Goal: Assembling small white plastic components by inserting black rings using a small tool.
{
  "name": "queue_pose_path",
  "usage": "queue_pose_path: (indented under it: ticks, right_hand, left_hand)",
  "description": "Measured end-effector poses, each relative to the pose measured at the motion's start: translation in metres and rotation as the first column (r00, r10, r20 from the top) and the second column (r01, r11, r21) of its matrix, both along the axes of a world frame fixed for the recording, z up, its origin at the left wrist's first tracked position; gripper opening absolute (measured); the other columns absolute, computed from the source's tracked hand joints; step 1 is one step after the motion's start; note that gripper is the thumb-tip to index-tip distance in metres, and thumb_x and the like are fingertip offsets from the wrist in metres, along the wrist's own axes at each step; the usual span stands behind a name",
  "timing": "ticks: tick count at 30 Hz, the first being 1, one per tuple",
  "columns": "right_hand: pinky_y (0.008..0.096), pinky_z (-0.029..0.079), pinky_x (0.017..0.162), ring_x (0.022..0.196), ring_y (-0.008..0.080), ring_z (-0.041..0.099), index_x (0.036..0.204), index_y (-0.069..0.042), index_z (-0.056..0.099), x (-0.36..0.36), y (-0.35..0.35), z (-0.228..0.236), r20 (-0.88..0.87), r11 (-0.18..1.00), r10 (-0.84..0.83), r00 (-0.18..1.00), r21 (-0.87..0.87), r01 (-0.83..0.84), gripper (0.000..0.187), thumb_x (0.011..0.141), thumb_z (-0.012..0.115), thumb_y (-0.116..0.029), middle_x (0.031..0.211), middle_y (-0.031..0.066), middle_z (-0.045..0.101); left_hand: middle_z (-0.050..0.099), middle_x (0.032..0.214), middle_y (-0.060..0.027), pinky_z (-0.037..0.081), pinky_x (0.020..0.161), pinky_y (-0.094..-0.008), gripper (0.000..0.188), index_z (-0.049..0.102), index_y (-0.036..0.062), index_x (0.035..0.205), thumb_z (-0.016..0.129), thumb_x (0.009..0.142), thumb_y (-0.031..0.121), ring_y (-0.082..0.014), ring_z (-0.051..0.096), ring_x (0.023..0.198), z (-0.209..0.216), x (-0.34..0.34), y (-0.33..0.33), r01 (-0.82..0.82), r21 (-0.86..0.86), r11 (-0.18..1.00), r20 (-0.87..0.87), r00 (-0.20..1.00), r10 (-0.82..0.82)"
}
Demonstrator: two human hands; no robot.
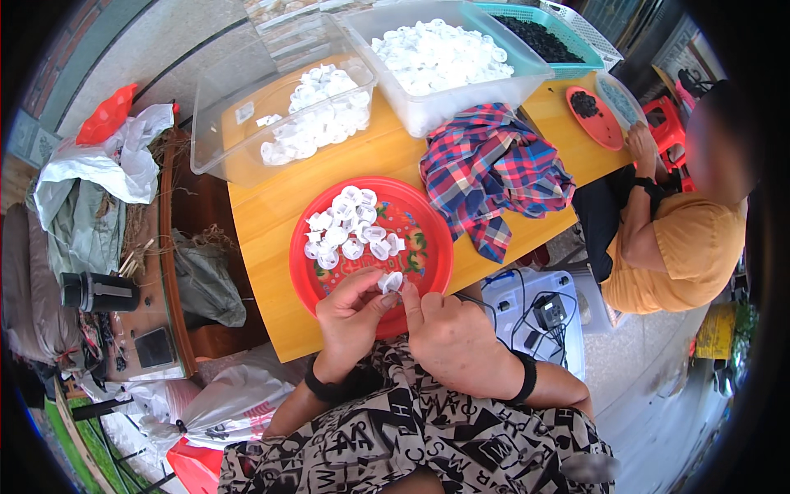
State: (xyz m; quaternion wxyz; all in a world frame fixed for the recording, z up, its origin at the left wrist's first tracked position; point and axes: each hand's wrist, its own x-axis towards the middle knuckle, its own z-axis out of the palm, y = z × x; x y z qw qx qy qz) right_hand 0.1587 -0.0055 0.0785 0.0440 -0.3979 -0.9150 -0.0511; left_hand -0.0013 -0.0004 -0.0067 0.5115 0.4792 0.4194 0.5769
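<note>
Between thumb and fingers, my left hand [349, 319] pinches a small round white plastic part [390, 282] over the near side of a red tray. My right hand [461, 336] meets it from the right, index finger at the part's lower edge and the other fingers curled in. Whether it also pinches something small there is hidden. Several similar white plastic parts [350, 221] lie in a loose pile on the left half of the red round tray [442, 239], which has a printed floral bottom.
Behind the tray stand a clear bin [202, 136] and a fuller translucent bin [424, 115], both with white parts. A plaid cloth [494, 169] lies to the right. Farther right, a co-worker [671, 247] sits by a red plate [609, 132] of black pieces. A teal basket [576, 67] holds more.
</note>
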Motion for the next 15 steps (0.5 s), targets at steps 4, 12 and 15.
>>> queue_pose_path:
  ticks: [4,12,15]
  right_hand:
    - [0.0229,0.042,0.045,0.054,0.0131,0.052,0.106,0.009,0.059,-0.006,0.001,0.007,0.121,0.998,0.021,0.992,0.059,-0.028,0.042,0.069,0.055,-0.009,0.066,0.0033,0.048]
    - [0.0296,0.046,0.046,0.053,0.0199,0.056,0.111,0.009,0.055,0.012,0.009,0.002,-0.297,0.981,-0.062,0.953,-0.195,0.003,0.046,0.067,0.056,-0.004,0.067,0.0104,0.053]
    - [0.0346,0.047,0.051,0.058,0.0268,0.057,0.114,0.007,0.053,0.02,0.005,0.003,-0.376,0.951,-0.205,0.904,-0.293,0.094,0.047,0.068,0.057,0.001,0.069,0.012,0.052]
  left_hand:
    - [0.058,0.108,-0.0137,0.052,0.079,-0.03,0.034,0.058,-0.0039,0.109,0.057,0.077,-0.017,-0.0191,0.06,0.094,-0.001,0.002,0.002,-0.041,-0.02,0.999,-0.065,0.997,0.039]
    - [0.06,0.107,-0.0126,0.053,0.075,-0.0285,0.034,0.057,-0.0025,0.112,0.06,0.079,-0.011,-0.0177,0.061,0.09,0.008,-0.006,0.009,0.083,-0.101,0.991,0.146,0.987,-0.068]
    - [0.06,0.107,-0.0113,0.052,0.074,-0.0276,0.034,0.057,-0.0019,0.112,0.061,0.079,-0.009,-0.0166,0.061,0.088,0.012,-0.009,0.009,0.111,-0.132,0.985,0.233,0.969,-0.078]
